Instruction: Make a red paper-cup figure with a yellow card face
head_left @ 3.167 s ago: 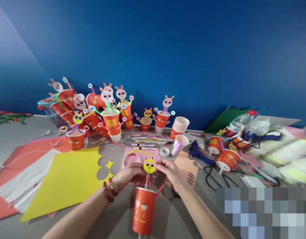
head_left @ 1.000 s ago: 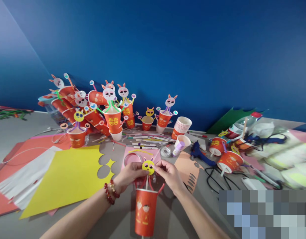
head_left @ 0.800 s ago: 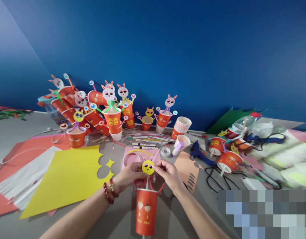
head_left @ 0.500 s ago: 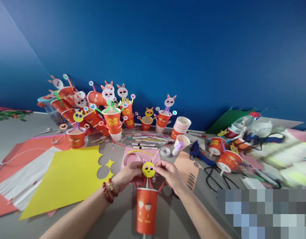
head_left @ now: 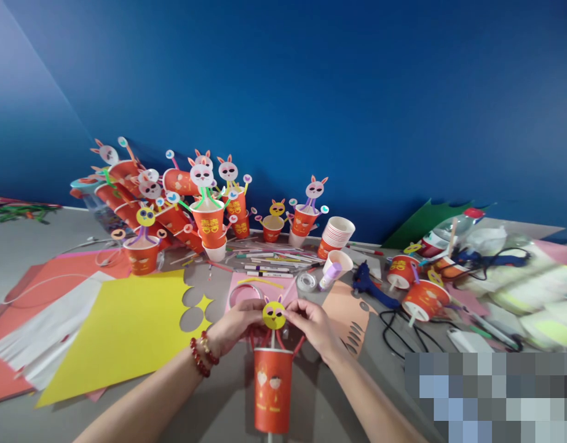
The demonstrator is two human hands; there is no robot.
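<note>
2 bare hands on 1 yellow rabbit face (head_left: pixel 274 318), center low in view, above a red paper cup (head_left: pixel 273 394). Left hand (head_left: pixel 237 323) grasps the disc's left edge; far fingertips hidden, exact grip behind can't be told. Right hand (head_left: pixel 315 325) pinches the right edge, thumb and index finger beside the eye. Neither hand is on the cup.

Changed: 1.0 s ago the left thumb lay over the lower left of the face; now that part shows. Cup leaned a little at 3.2 s ago, now close to upright. Ears look purple now, pinker before; likely tilt or light, not new paper. Judgement: slight regrip and small adjusting at the head, cup moving along with it.

White stick (head_left: pixel 273 340) runs from face into cup, and a white end pokes out below the base. Red strips (head_left: pixel 299 346) rise from the rim at both sides. Whether the base touches the table: can't tell.

Nearby: pink sheet (head_left: pixel 265 283) behind the hands, tape roll (head_left: pixel 306 282), purple-capped glue stick (head_left: pixel 329 277), blue glue gun (head_left: pixel 373 288) to the right, yellow sheet (head_left: pixel 112 335) to the left.
</note>
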